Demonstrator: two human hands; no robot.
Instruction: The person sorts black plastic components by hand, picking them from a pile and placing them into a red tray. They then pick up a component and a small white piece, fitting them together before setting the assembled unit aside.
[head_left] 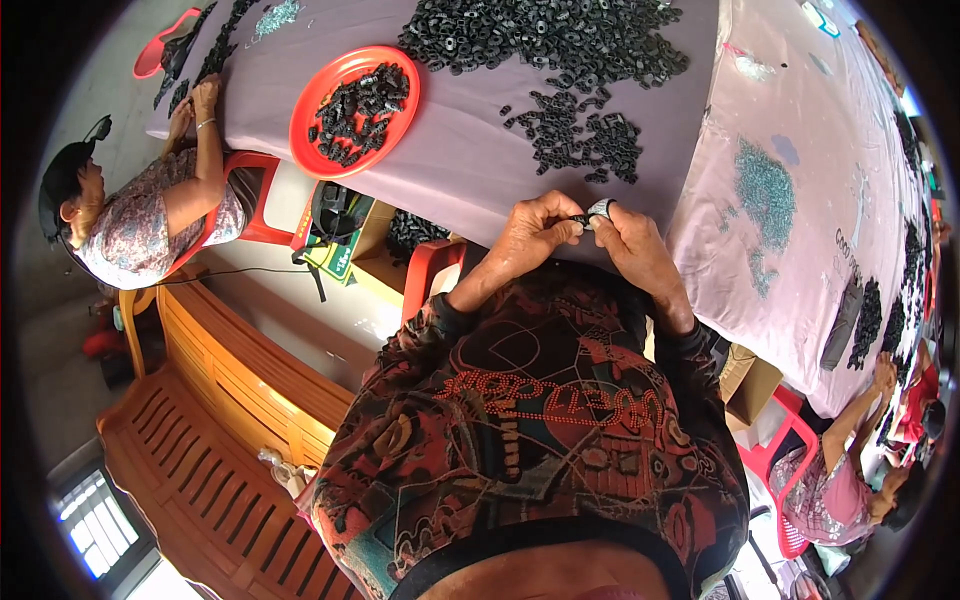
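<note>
Left hand [528, 237] & right hand [632, 245] meet at table edge, fingertips pinching a small black ring-shaped plastic part [590, 215] w/ pale piece — held close, probably for fitting; loose black parts pile [585, 140] near.

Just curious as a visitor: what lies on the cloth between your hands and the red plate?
In the head view, mostly bare mauve tablecloth lies between the hands and the red plate.

A long desk [470, 165] under a pale lilac cloth fills the room. Left of it stands a slatted wooden bench [215, 440] on pale floor [60, 350]; beside the bench, a daylit window [90, 520].
</note>
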